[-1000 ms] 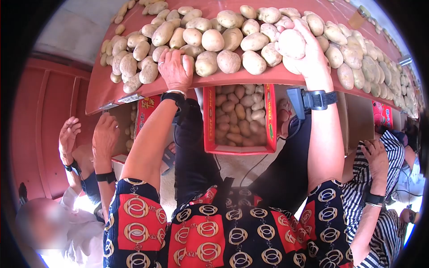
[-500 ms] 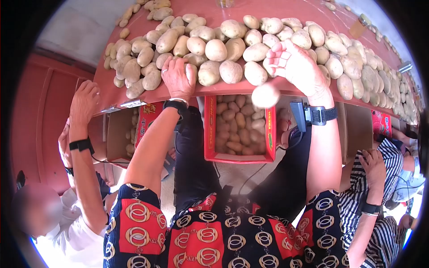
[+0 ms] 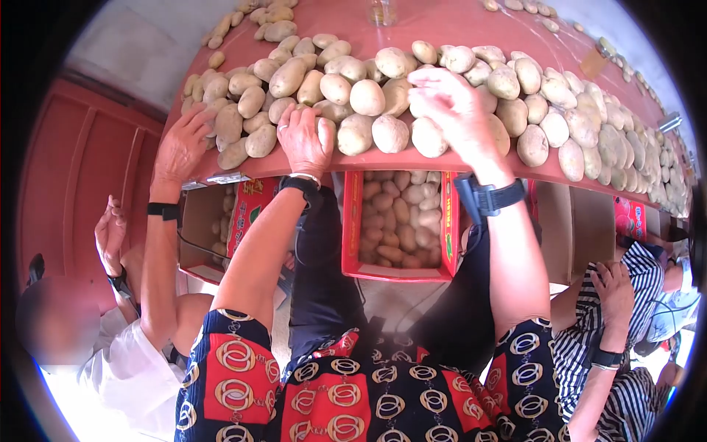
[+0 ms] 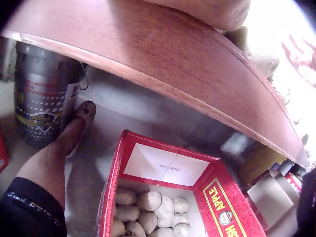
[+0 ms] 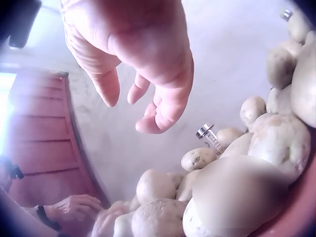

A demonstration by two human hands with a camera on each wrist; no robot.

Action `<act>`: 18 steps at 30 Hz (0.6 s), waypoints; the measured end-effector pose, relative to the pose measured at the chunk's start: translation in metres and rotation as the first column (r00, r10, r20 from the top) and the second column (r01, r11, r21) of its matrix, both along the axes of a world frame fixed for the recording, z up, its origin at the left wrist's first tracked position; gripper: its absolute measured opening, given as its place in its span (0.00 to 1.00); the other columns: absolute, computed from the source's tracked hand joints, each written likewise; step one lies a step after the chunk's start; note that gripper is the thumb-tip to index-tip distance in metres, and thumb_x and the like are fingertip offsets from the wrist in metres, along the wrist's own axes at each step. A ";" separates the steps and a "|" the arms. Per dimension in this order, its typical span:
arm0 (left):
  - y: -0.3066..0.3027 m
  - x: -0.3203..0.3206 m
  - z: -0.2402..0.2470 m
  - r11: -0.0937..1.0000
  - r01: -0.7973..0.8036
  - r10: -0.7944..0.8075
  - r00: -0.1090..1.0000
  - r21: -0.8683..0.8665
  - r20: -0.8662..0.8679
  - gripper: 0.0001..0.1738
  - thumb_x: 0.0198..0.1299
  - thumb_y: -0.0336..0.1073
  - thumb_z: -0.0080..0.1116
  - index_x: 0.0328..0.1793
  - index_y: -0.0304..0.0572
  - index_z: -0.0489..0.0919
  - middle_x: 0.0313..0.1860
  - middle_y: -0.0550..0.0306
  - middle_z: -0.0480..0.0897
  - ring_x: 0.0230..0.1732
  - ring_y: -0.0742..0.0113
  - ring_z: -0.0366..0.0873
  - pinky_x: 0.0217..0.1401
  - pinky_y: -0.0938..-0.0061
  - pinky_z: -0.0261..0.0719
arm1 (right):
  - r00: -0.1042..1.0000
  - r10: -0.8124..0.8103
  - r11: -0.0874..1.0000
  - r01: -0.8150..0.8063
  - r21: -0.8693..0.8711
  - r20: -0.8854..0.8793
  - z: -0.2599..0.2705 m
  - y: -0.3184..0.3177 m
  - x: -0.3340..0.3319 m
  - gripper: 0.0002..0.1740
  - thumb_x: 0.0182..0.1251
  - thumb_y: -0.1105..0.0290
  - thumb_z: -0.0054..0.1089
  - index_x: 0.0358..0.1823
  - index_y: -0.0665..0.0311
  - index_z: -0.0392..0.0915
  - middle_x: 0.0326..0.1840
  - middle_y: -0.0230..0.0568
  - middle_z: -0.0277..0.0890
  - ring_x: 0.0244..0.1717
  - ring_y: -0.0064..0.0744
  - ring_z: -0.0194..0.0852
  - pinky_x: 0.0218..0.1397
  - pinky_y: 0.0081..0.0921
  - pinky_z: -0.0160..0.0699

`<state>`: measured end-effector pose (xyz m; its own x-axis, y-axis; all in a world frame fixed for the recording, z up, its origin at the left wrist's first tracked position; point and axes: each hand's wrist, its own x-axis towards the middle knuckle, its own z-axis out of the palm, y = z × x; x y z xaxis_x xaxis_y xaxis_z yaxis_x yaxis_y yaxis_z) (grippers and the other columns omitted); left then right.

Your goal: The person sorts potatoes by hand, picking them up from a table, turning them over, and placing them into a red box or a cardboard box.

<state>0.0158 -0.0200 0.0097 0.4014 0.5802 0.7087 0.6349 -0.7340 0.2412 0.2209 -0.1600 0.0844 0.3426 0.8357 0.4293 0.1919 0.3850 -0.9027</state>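
Observation:
Potatoes [image 3: 366, 98] lie heaped along the front of a red table [image 3: 383, 161]. My left hand [image 3: 305, 144] rests on the potatoes near the table's edge, its fingertips among them. Above the pile, to the right, is my right hand [image 3: 456, 110] with loosely bent fingers. In the right wrist view nothing sits between those fingers, and potatoes [image 5: 160, 217] lie below the hand. Under the table edge, between my knees, stands a red apple carton [image 3: 398, 275] holding many potatoes. The left wrist view shows the same carton [image 4: 229, 212] and only part of my left hand at the top.
At the left, another person's hand [image 3: 184, 144] reaches onto the potatoes. A person in a striped shirt [image 3: 641, 295] sits at the right. Open cartons [image 3: 574, 228] stand below the table on both sides. A glass jar [image 3: 381, 12] is at the back, and a dark bucket [image 4: 44, 94] stands under the table.
My right hand held a potato, let it drop toward the carton, and is now back over the pile without it. My left hand stays on the potatoes. The neighbour's hand has moved up to the heap.

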 end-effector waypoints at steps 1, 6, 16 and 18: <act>-0.001 0.000 0.001 1.000 0.007 -0.007 1.000 -0.004 -0.002 0.14 0.53 0.40 0.49 0.39 0.41 0.79 0.41 0.47 0.79 0.56 0.44 0.69 0.61 0.55 0.60 | 0.998 0.000 0.995 0.007 -0.102 0.069 0.004 0.002 -0.010 0.16 0.59 0.75 0.61 0.50 0.63 0.74 0.44 0.35 0.77 0.40 0.21 0.74 0.44 0.20 0.76; -0.002 -0.001 0.001 1.000 0.009 -0.009 1.000 -0.009 0.000 0.14 0.53 0.39 0.50 0.39 0.40 0.79 0.42 0.48 0.78 0.57 0.45 0.68 0.61 0.55 0.60 | 0.897 -0.087 0.996 0.083 0.028 0.434 -0.009 0.029 -0.034 0.18 0.55 0.74 0.59 0.50 0.61 0.74 0.47 0.45 0.73 0.50 0.39 0.73 0.55 0.33 0.72; -0.002 0.001 0.004 1.000 0.001 -0.001 1.000 -0.009 -0.007 0.14 0.55 0.40 0.46 0.39 0.41 0.77 0.41 0.45 0.79 0.56 0.42 0.69 0.60 0.54 0.62 | 0.743 -0.030 0.990 0.115 -0.083 0.669 -0.022 0.070 -0.037 0.23 0.54 0.73 0.56 0.54 0.62 0.71 0.43 0.52 0.74 0.49 0.49 0.71 0.54 0.38 0.70; -0.003 -0.001 0.002 1.000 -0.006 0.006 1.000 -0.023 -0.018 0.14 0.55 0.40 0.46 0.39 0.40 0.77 0.41 0.45 0.79 0.56 0.42 0.69 0.60 0.54 0.62 | 0.766 0.008 0.980 0.121 -0.157 0.642 -0.017 0.063 -0.034 0.25 0.52 0.72 0.59 0.55 0.61 0.71 0.44 0.51 0.75 0.50 0.49 0.72 0.53 0.38 0.71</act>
<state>0.0152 -0.0233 0.0116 0.4099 0.5985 0.6883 0.6437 -0.7245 0.2466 0.1870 -0.0965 0.0679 0.0932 0.9067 0.4114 0.7632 0.2003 -0.6144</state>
